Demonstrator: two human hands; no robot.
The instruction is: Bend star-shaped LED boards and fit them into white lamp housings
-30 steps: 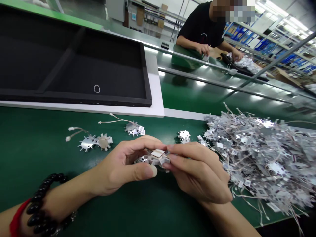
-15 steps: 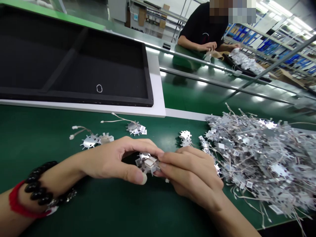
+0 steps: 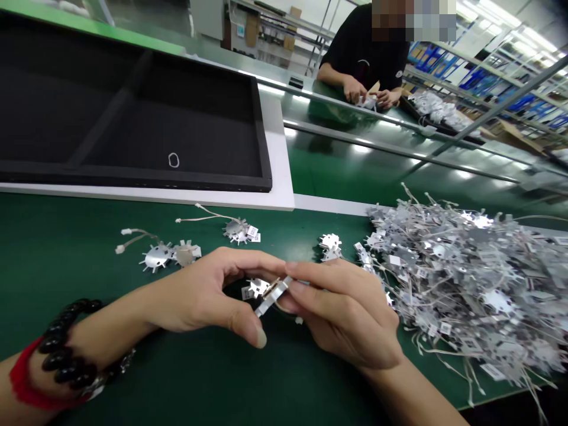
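My right hand [image 3: 350,310] pinches a small silvery metal part with toothed edges [image 3: 274,294] between thumb and fingertips. My left hand [image 3: 217,293] curves round the same part from the other side, its thumb below and its fingertips at the upper edge. The part is tilted, so one narrow side faces me. A small white connector [image 3: 299,320] shows under the right fingers. Beyond the left hand lie a pair of similar toothed parts [image 3: 158,257] and another such part [image 3: 238,231], both with thin wires ending in white plugs. One more [image 3: 331,244] sits behind the right hand.
A large heap of silvery toothed parts with wires [image 3: 461,284] covers the right of the green table [image 3: 177,378]. A black framed tray [image 3: 199,180] on a white board [image 3: 284,177] stands at the back left. Across the bench a co-worker [image 3: 364,59] handles similar parts.
The held part has turned from showing its flat face to standing nearly edge-on. My left thumb has moved slightly down. The co-worker's hands have come together over a part.
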